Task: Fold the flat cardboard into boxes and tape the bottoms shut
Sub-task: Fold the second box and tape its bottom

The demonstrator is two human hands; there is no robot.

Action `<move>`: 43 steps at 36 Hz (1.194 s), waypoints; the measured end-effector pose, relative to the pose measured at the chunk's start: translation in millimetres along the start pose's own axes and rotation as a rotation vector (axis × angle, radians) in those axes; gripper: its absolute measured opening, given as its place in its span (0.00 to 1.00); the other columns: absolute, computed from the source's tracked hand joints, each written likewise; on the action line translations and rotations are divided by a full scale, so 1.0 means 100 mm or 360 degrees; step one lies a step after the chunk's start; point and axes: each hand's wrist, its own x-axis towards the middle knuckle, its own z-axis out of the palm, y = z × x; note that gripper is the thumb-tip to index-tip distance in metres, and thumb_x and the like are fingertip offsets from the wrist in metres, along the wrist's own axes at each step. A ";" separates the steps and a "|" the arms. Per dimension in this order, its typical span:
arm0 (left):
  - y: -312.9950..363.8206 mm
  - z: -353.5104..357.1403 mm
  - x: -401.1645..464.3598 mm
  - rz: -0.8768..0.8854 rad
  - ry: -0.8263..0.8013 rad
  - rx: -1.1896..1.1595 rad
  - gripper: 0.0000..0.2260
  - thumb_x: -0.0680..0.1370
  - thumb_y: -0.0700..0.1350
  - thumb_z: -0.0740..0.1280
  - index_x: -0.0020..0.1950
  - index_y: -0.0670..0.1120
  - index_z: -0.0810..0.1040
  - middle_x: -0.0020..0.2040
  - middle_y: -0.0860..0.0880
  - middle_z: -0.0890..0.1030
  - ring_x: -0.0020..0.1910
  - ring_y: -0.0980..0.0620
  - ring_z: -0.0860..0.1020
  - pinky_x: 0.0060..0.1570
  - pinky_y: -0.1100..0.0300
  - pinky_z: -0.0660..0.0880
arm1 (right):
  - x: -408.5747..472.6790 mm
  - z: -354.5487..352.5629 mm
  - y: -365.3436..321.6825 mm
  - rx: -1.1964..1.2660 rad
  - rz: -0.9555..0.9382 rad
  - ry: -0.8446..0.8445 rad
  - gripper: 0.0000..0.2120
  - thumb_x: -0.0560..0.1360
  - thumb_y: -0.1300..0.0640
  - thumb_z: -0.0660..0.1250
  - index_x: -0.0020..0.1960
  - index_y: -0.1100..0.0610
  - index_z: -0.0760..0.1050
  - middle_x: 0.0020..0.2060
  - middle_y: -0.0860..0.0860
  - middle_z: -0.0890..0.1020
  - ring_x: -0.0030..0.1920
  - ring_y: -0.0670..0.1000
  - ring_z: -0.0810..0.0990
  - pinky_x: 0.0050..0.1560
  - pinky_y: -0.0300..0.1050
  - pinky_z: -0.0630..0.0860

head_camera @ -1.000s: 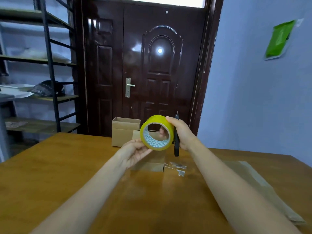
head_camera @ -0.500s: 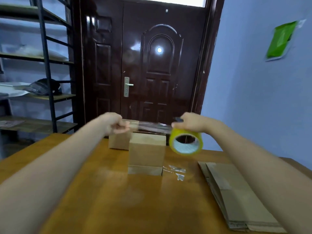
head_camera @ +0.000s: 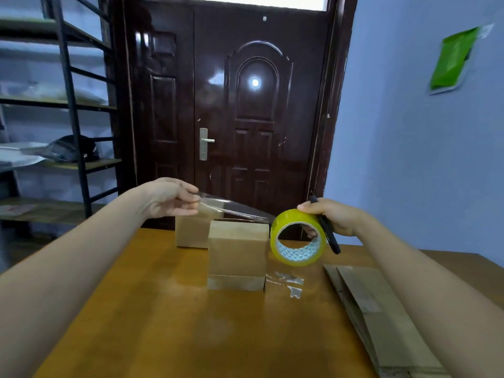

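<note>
A folded cardboard box (head_camera: 237, 255) stands on the wooden table (head_camera: 163, 323) with its closed flaps facing up. Behind it on the left stands a second box (head_camera: 191, 231). My right hand (head_camera: 331, 215) holds a yellow tape roll (head_camera: 298, 237) together with a black cutter (head_camera: 326, 227), just right of the near box. My left hand (head_camera: 170, 197) pinches the free end of a clear tape strip (head_camera: 234, 207), stretched in the air above the box top. A stack of flat cardboard (head_camera: 381, 315) lies at the right.
Scraps of clear tape (head_camera: 289, 282) stick to the table right of the near box. A dark door (head_camera: 234, 110) is behind the table, a metal shelf rack (head_camera: 65, 113) at the left, a blue wall at the right.
One second ago both hands held the roll close together. My left hand has pulled the tape end out to the left; the roll moved right, and the strip now spans the box top.
</note>
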 end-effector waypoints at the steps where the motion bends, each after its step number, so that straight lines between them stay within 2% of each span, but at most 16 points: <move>1: -0.01 0.00 0.00 -0.0023 -0.0021 0.0003 0.09 0.74 0.30 0.66 0.52 0.38 0.77 0.42 0.43 0.80 0.40 0.49 0.80 0.32 0.58 0.81 | 0.03 -0.02 -0.02 -0.0092 -0.0020 0.0037 0.14 0.79 0.51 0.61 0.40 0.60 0.74 0.32 0.54 0.77 0.34 0.51 0.77 0.43 0.45 0.76; 4: -0.07 0.04 0.05 -0.0079 0.0015 0.0076 0.05 0.75 0.32 0.67 0.50 0.36 0.78 0.41 0.42 0.80 0.37 0.50 0.80 0.32 0.58 0.81 | 0.10 -0.05 -0.12 -0.0405 -0.0056 0.0080 0.16 0.75 0.46 0.64 0.36 0.56 0.69 0.33 0.55 0.72 0.37 0.55 0.72 0.47 0.48 0.72; 7: -0.12 0.10 0.10 -0.0098 0.0088 0.0136 0.04 0.77 0.30 0.64 0.48 0.34 0.78 0.41 0.40 0.80 0.37 0.49 0.80 0.31 0.58 0.81 | 0.16 -0.07 -0.26 -0.0631 -0.0121 0.0128 0.19 0.79 0.48 0.61 0.33 0.54 0.64 0.30 0.50 0.67 0.34 0.52 0.69 0.43 0.46 0.68; 10: -0.14 0.16 0.14 -0.0075 0.0129 0.0153 0.05 0.77 0.29 0.63 0.46 0.34 0.78 0.42 0.40 0.80 0.41 0.47 0.80 0.33 0.59 0.81 | 0.19 -0.14 -0.35 -0.0805 -0.0198 0.0213 0.18 0.80 0.48 0.61 0.35 0.56 0.66 0.30 0.51 0.68 0.34 0.51 0.70 0.41 0.44 0.67; 15: -0.14 0.23 0.21 -0.0035 0.0153 0.0241 0.07 0.78 0.29 0.62 0.43 0.36 0.78 0.39 0.42 0.78 0.39 0.49 0.78 0.33 0.60 0.81 | 0.21 -0.21 -0.44 -0.1016 -0.0195 0.0280 0.17 0.79 0.46 0.61 0.36 0.55 0.68 0.30 0.48 0.73 0.32 0.47 0.73 0.39 0.41 0.69; 18: -0.09 0.29 0.30 0.0020 0.0298 0.0299 0.08 0.77 0.29 0.62 0.42 0.37 0.78 0.38 0.42 0.78 0.37 0.49 0.78 0.33 0.58 0.81 | 0.25 -0.17 -0.43 -0.1219 -0.0165 0.0324 0.19 0.79 0.45 0.59 0.35 0.56 0.67 0.31 0.50 0.71 0.32 0.49 0.71 0.38 0.43 0.67; 22: -0.01 0.29 0.39 0.0122 0.0499 0.0397 0.09 0.77 0.28 0.62 0.39 0.37 0.77 0.36 0.41 0.77 0.32 0.49 0.77 0.26 0.60 0.79 | 0.33 -0.10 -0.31 -0.1461 -0.0002 0.0322 0.20 0.80 0.45 0.58 0.33 0.55 0.65 0.29 0.50 0.70 0.30 0.49 0.69 0.33 0.43 0.64; 24: 0.00 0.26 0.41 0.0171 0.0473 0.0396 0.08 0.77 0.28 0.62 0.41 0.37 0.78 0.37 0.40 0.78 0.33 0.48 0.78 0.27 0.59 0.80 | 0.34 -0.13 -0.25 -0.1438 0.0060 0.0309 0.21 0.79 0.44 0.59 0.33 0.56 0.65 0.28 0.50 0.70 0.30 0.50 0.68 0.33 0.44 0.64; 27: -0.03 0.24 0.43 0.0157 0.0440 0.0428 0.09 0.77 0.29 0.61 0.41 0.38 0.77 0.38 0.40 0.78 0.35 0.48 0.78 0.28 0.56 0.80 | 0.34 -0.20 -0.19 -0.1177 0.0001 0.0349 0.20 0.78 0.44 0.62 0.35 0.57 0.68 0.30 0.52 0.72 0.33 0.51 0.71 0.38 0.46 0.69; 30: -0.06 0.23 0.42 0.0080 0.0355 0.0441 0.07 0.78 0.30 0.62 0.43 0.38 0.77 0.41 0.41 0.77 0.39 0.48 0.77 0.30 0.57 0.81 | 0.36 -0.25 -0.15 -0.1097 -0.0035 0.0383 0.20 0.76 0.43 0.64 0.35 0.57 0.68 0.29 0.51 0.72 0.31 0.50 0.72 0.38 0.45 0.70; 33: -0.09 0.22 0.43 0.0006 0.0255 0.0499 0.08 0.78 0.30 0.61 0.43 0.38 0.76 0.40 0.41 0.78 0.37 0.49 0.78 0.29 0.59 0.80 | 0.38 -0.29 -0.10 -0.1059 -0.0042 0.0409 0.21 0.75 0.42 0.66 0.33 0.57 0.67 0.27 0.50 0.70 0.28 0.49 0.70 0.37 0.45 0.69; 40: -0.09 0.31 0.48 -0.0089 0.0169 0.0657 0.10 0.80 0.32 0.60 0.40 0.40 0.75 0.37 0.42 0.78 0.36 0.51 0.79 0.30 0.61 0.79 | 0.38 -0.38 -0.10 -0.0919 -0.0068 0.0418 0.20 0.75 0.42 0.65 0.38 0.60 0.74 0.29 0.51 0.75 0.32 0.49 0.76 0.40 0.44 0.73; 43: -0.08 0.36 0.51 -0.0098 0.0175 0.0697 0.10 0.80 0.33 0.60 0.41 0.41 0.76 0.41 0.42 0.80 0.39 0.51 0.80 0.37 0.55 0.80 | 0.36 -0.40 -0.14 -0.0939 -0.0075 0.0427 0.20 0.76 0.43 0.64 0.38 0.60 0.73 0.29 0.51 0.75 0.31 0.49 0.75 0.38 0.41 0.72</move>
